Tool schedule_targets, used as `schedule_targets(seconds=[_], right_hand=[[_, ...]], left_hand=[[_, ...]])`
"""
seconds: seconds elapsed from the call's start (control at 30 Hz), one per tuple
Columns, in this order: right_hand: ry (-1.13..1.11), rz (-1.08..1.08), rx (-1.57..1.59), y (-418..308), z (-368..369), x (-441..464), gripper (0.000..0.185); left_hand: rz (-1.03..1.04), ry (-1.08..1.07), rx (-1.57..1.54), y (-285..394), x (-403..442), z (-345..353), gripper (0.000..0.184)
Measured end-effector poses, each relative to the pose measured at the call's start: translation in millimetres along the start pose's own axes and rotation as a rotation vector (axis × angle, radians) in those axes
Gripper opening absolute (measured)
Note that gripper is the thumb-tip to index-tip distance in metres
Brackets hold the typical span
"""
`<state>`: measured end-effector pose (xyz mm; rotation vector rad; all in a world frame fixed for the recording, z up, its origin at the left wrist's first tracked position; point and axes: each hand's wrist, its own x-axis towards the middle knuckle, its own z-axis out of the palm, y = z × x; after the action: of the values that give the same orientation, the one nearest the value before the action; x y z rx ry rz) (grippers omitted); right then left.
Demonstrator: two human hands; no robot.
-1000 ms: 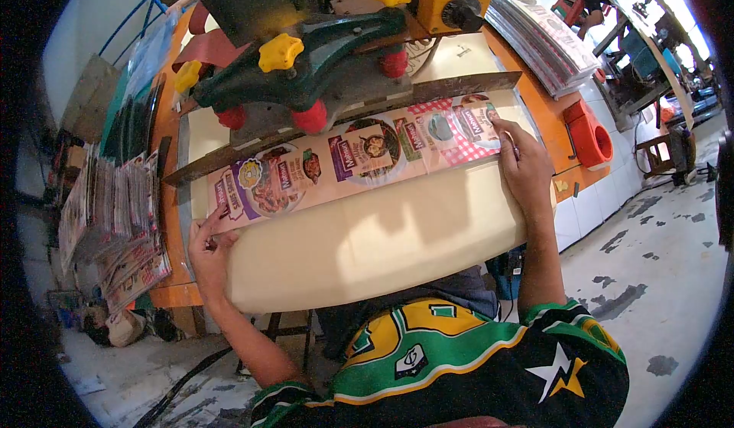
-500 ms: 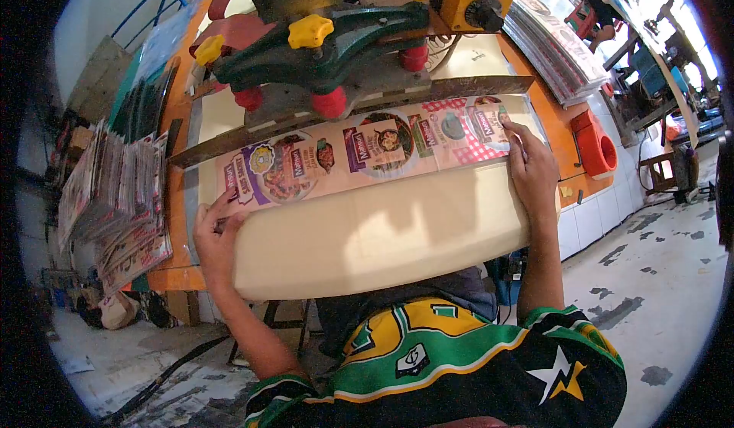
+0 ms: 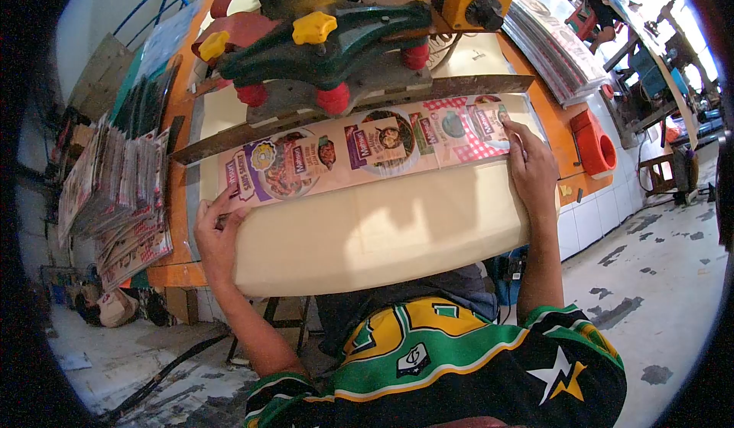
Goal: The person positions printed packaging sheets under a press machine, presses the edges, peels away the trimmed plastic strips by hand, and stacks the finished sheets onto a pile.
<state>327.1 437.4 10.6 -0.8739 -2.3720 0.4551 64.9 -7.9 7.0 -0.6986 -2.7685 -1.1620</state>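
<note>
On the left, a stack of printed packs [image 3: 115,191] leans beside an orange table [image 3: 183,277]. The left hand [image 3: 218,237] has bent fingers at the left end of a printed strip [image 3: 344,153], thumb apart; a pinch cannot be confirmed. The strip lies across the middle, between a far metal bar [image 3: 474,85] and a near cream surface [image 3: 367,233]. It looks light, thin, floppy, perhaps slippery, best held by both ends. At its right end, the right hand [image 3: 535,172] curls its fingers, their grip unclear

Printed strip [image 3: 342,157] in front of machine [image 3: 348,50], bundled packs [image 3: 126,176] at left, apparent sheet stack [image 3: 552,50] at back right
</note>
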Motion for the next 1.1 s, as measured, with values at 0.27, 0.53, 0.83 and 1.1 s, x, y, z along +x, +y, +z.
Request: schedule_targets(seconds=[0.27,0.53,0.83,1.1], right_hand=[[0.006,-0.014,0.011,2.3,1.1,0.2,0.031],[0.019,-0.012,0.001,4.0,1.7,0.2,0.029],[0.033,-0.043,-0.011,6.9,5.0,-0.5,0.034],[0.023,-0.003,0.029,0.0,2.1,-1.1,0.033]], left_hand=[[0.015,-0.004,-0.002,1.4,0.3,-0.3,0.051],[0.002,0.008,-0.032,-3.1,-0.5,0.7,0.049],[0.032,0.006,0.019,-2.2,0.1,-1.6,0.048],[0.039,0.01,0.038,-5.3,0.2,-0.5,0.047]])
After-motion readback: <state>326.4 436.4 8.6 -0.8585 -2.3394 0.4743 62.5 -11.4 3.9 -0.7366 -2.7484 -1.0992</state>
